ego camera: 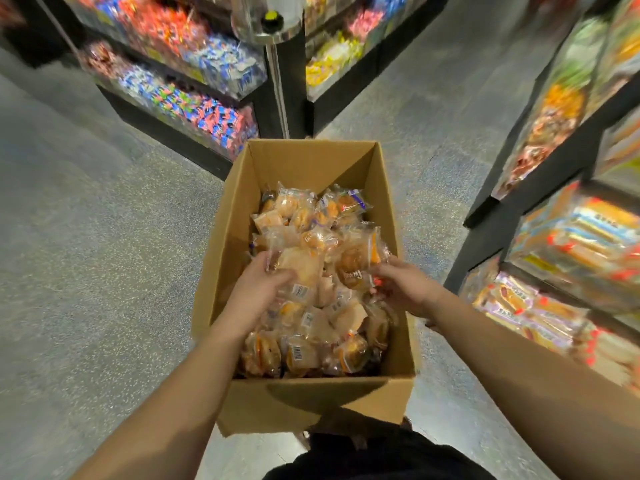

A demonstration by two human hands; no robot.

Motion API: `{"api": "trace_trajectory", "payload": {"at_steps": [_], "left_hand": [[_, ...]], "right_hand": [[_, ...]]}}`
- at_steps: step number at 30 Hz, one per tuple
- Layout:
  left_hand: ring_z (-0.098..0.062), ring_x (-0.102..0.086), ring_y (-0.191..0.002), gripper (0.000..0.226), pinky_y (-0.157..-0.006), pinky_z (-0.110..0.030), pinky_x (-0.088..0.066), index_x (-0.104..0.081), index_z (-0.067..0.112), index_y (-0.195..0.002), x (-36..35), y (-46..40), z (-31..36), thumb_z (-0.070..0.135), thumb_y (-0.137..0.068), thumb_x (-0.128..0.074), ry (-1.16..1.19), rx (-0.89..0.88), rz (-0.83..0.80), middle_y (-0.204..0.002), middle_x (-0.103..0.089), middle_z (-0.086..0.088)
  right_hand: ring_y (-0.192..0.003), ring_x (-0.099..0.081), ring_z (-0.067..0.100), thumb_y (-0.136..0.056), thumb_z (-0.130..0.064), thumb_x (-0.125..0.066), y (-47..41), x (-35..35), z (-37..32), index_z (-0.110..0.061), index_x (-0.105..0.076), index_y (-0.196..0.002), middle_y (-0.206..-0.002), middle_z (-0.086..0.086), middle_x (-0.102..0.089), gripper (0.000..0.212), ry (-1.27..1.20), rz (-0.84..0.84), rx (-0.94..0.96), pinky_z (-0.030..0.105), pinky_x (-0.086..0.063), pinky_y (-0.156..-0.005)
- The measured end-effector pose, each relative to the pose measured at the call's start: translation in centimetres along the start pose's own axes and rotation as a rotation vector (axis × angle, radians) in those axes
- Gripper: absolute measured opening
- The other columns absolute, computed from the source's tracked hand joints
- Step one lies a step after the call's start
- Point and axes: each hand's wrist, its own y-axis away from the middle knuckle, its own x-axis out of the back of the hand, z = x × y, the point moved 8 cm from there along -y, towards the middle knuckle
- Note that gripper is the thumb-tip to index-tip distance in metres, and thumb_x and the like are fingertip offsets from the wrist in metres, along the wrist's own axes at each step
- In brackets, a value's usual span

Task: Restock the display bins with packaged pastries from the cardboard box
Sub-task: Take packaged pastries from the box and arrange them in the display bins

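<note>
Speckled grey shop floor (86, 254); clear display bins of bright wrapped sweets (194, 98) at 11 o'clock. Centre: open brown cardboard box (221, 271) of clear-wrapped golden pastries (311, 237). Left hand (256, 289) and right hand (405, 285) each grasp pastry packets. Packaged-snack bins (571, 237) at 3 o'clock.

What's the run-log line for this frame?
phase: picking from box | left hand: grips packaged pastries | right hand: grips pastry pack | cardboard box: on floor, well filled | display bins: at right
</note>
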Motion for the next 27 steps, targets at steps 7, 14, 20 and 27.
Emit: {"api": "trace_trajectory", "payload": {"at_steps": [7, 14, 20, 27], "left_hand": [[-0.013, -0.065, -0.104, 0.039, -0.084, -0.043, -0.060, -0.049, 0.039, -0.117, -8.3, 0.6, 4.7, 0.018, -0.089, -0.068, 0.131, -0.088, -0.144, -0.114, -0.057, 0.020], [-0.011, -0.064, -0.093, 0.048, -0.080, -0.034, -0.053, -0.048, 0.030, -0.130, -20.7, 3.4, 9.5, 0.022, -0.087, -0.068, -0.037, -0.234, -0.142, -0.109, -0.063, 0.011], [-0.016, -0.059, -0.109, 0.065, -0.095, -0.036, -0.048, -0.045, 0.026, -0.140, -34.3, 8.5, 11.3, 0.031, -0.083, -0.074, -0.215, -0.350, -0.308, -0.129, -0.055, 0.005], [-0.008, -0.044, -0.127, 0.043, -0.111, -0.036, -0.038, -0.056, 0.037, -0.127, -52.0, 18.0, 12.3, 0.041, -0.085, -0.064, -0.126, -0.385, -0.594, -0.129, -0.042, 0.016]], "right_hand": [[-0.069, -0.057, 0.015, -0.093, -0.024, -0.065, 6.5, 7.5, -0.1, -0.022, -0.060, -0.093, -0.075, -0.003, -0.056, 0.006, -0.120, 0.160, 0.056, 0.026, -0.039, -0.062], [-0.095, -0.066, 0.025, -0.093, -0.020, -0.065, 15.2, 16.7, 1.9, -0.014, -0.067, -0.100, -0.102, 0.010, -0.072, 0.009, -0.249, 0.327, 0.095, 0.040, -0.056, -0.076], [-0.093, -0.066, 0.026, -0.094, -0.014, -0.065, 22.5, 24.9, 3.7, -0.013, -0.053, -0.107, -0.102, 0.012, -0.066, 0.018, -0.375, 0.472, 0.243, 0.050, -0.054, -0.092], [-0.089, -0.062, 0.019, -0.092, -0.023, -0.069, 33.1, 37.4, 7.9, -0.019, -0.049, -0.112, -0.095, 0.005, -0.064, 0.029, -0.323, 0.705, 0.356, 0.045, -0.052, -0.086]]}}
